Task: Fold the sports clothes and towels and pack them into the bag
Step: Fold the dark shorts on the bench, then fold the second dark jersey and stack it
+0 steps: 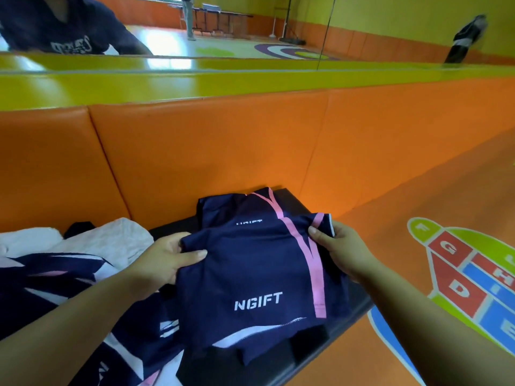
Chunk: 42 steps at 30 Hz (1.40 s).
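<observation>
Left hand [170, 257] and right hand [338, 247] are both pinching opposite edges of the navy shorts [250, 271], thumbs on top, likely keeping the fold taut and square; shorts are lying half-folded on the black bench [291, 200]; patterned jersey [55, 277] and white towel [111, 240] are waiting at left, unfolded; bag not identifiable
</observation>
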Each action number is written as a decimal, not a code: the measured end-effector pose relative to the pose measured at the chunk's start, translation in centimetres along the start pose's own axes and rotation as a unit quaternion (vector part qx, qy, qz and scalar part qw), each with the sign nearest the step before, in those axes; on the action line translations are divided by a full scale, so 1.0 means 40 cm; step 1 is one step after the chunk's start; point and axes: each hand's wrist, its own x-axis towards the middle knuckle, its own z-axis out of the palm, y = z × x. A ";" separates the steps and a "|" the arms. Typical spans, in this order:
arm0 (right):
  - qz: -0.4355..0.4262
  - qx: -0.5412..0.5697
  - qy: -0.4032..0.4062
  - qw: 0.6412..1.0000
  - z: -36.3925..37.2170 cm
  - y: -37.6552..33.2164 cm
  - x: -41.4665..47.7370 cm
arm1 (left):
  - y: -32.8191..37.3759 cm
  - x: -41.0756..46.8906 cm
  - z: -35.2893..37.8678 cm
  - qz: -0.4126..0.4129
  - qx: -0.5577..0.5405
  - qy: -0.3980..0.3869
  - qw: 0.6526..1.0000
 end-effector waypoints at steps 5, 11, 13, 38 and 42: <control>-0.002 0.000 0.008 1.000 0.015 -0.041 0.152 | 0.064 0.078 -0.010 0.039 -0.043 0.043 0.997; 0.008 -0.088 0.123 0.988 0.052 -0.138 0.397 | 0.148 0.268 -0.051 0.077 0.045 0.274 0.958; 0.026 -0.171 0.162 0.971 0.074 -0.144 0.436 | 0.135 0.283 -0.058 0.041 0.126 0.362 0.923; -0.167 -0.198 -0.133 0.957 0.577 -0.146 -0.236 | -0.146 -0.484 -0.348 0.182 0.391 0.198 0.880; -0.168 -0.206 -0.136 0.954 0.683 -0.182 -0.282 | -0.155 -0.529 -0.459 0.222 0.468 0.196 0.832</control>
